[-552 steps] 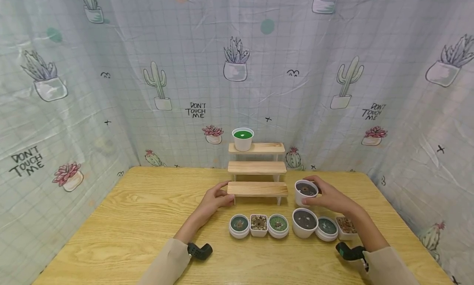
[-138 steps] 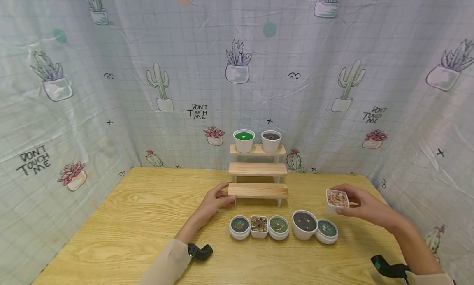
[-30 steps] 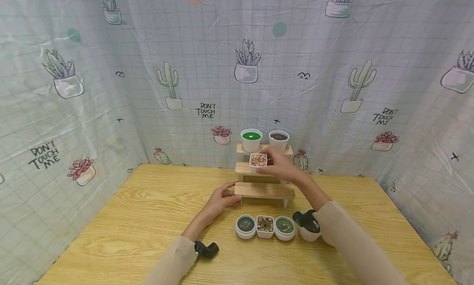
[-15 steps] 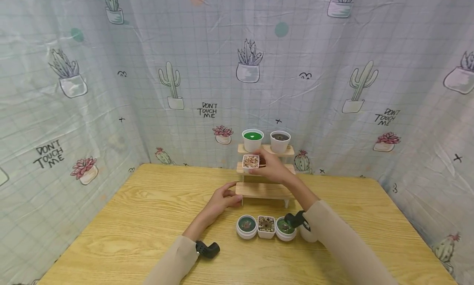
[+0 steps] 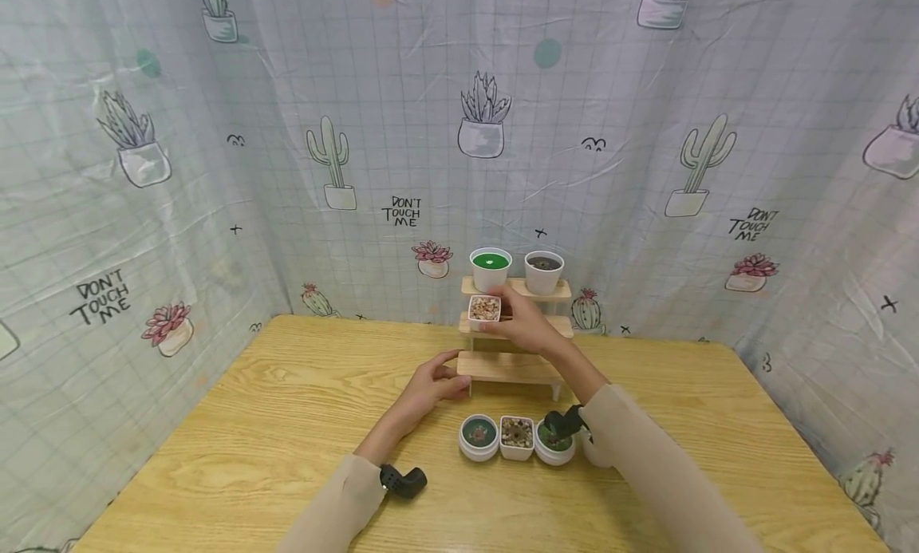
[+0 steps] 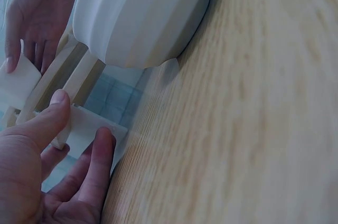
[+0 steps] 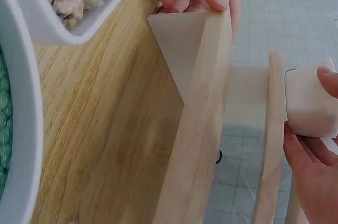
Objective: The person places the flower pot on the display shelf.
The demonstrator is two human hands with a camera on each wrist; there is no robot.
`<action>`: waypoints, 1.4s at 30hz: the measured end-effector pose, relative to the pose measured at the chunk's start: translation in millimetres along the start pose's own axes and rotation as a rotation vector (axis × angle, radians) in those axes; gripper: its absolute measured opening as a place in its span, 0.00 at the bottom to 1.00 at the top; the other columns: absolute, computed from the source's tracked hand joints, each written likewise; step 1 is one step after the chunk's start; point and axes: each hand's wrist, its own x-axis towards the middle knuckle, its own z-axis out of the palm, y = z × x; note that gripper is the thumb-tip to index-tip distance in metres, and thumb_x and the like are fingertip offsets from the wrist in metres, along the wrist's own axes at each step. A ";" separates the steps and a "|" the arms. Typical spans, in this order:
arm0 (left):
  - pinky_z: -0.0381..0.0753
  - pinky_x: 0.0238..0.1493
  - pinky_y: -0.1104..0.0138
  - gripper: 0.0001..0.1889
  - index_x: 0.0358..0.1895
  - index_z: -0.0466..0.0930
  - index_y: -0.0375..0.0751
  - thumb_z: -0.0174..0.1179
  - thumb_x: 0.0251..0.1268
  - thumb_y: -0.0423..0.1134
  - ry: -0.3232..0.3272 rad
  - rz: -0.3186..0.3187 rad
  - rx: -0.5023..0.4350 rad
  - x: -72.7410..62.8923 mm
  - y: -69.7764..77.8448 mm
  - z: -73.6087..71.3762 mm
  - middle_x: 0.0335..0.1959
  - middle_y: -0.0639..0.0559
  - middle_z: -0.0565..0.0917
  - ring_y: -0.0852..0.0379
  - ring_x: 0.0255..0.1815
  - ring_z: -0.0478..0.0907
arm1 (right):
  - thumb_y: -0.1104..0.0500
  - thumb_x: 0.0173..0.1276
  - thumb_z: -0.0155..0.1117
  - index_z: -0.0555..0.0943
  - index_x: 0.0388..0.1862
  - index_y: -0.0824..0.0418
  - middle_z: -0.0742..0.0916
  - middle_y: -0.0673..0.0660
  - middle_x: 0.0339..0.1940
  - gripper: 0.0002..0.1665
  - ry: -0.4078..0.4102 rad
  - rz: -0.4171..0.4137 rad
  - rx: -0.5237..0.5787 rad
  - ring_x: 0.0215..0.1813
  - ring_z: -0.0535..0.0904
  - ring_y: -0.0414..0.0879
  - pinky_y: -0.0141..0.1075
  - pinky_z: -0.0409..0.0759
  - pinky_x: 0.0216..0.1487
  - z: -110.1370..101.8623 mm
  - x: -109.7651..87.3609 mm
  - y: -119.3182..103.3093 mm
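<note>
My right hand (image 5: 526, 323) holds a small square white pot of reddish pebbles (image 5: 484, 308) at the left end of the middle tier of a three-tier wooden stand (image 5: 514, 367). In the right wrist view, the base of this white pot (image 7: 309, 100) meets the plank. My left hand (image 5: 429, 389) grips the lower left end of the stand; in the left wrist view the thumb (image 6: 53, 115) lies on the plank, with fingers by the white side support (image 6: 90, 129). On the top tier stand a pot with a green top (image 5: 491, 270) and a dark-topped pot (image 5: 543, 273).
In front of the stand, a round pot (image 5: 479, 437), a square pebble pot (image 5: 517, 437) and a green-topped round pot (image 5: 554, 449) stand in a row on the wooden table (image 5: 287, 425). My right sleeve (image 5: 646, 449) covers what stands farther right. A printed curtain (image 5: 388, 122) hangs behind.
The dark-topped pot, earlier in my right hand, now stands on the top tier. The square pebble pot has moved from the table's right to the middle tier. My left hand keeps its grip.
</note>
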 end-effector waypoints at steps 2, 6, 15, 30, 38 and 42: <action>0.89 0.53 0.60 0.39 0.81 0.59 0.42 0.67 0.72 0.44 0.002 -0.003 0.002 0.0 0.4 0.1 0.49 0.40 0.86 0.52 0.43 0.89 | 0.61 0.68 0.73 0.68 0.73 0.67 0.82 0.68 0.64 0.38 0.011 -0.001 0.003 0.66 0.80 0.61 0.53 0.79 0.69 1.4 0.9 1.7; 0.89 0.53 0.60 0.39 0.81 0.59 0.41 0.67 0.72 0.44 0.000 -0.007 0.005 0.5 1.5 0.9 0.49 0.40 0.86 0.53 0.43 0.89 | 0.61 0.69 0.73 0.67 0.74 0.65 0.81 0.67 0.65 0.38 0.029 0.006 0.014 0.65 0.80 0.60 0.53 0.79 0.69 3.8 1.2 3.9; 0.88 0.52 0.61 0.38 0.81 0.60 0.42 0.67 0.72 0.42 0.006 -0.004 -0.003 4.5 0.4 1.6 0.48 0.40 0.86 0.54 0.44 0.88 | 0.63 0.66 0.74 0.66 0.69 0.67 0.83 0.68 0.62 0.37 0.081 0.002 0.044 0.62 0.81 0.59 0.51 0.79 0.68 7.0 2.1 3.5; 0.89 0.51 0.62 0.38 0.80 0.60 0.42 0.67 0.72 0.42 0.007 -0.012 -0.009 3.8 -1.1 2.1 0.48 0.41 0.86 0.55 0.43 0.89 | 0.64 0.66 0.75 0.66 0.67 0.67 0.82 0.70 0.65 0.36 0.139 0.065 0.120 0.68 0.80 0.62 0.51 0.80 0.70 13.4 -1.9 9.2; 0.89 0.52 0.61 0.38 0.80 0.60 0.38 0.66 0.73 0.41 0.009 -0.001 -0.003 2.1 -0.8 2.0 0.48 0.40 0.85 0.53 0.44 0.89 | 0.63 0.67 0.75 0.67 0.65 0.68 0.82 0.71 0.63 0.34 0.167 0.063 0.111 0.66 0.82 0.63 0.50 0.81 0.68 14.5 -1.3 10.6; 0.89 0.53 0.60 0.38 0.80 0.60 0.38 0.66 0.73 0.41 0.007 -0.007 0.002 1.2 -0.9 1.5 0.48 0.40 0.85 0.52 0.45 0.89 | 0.63 0.66 0.76 0.68 0.65 0.67 0.82 0.70 0.62 0.34 0.180 0.063 0.108 0.64 0.82 0.62 0.49 0.82 0.67 15.9 -0.1 12.2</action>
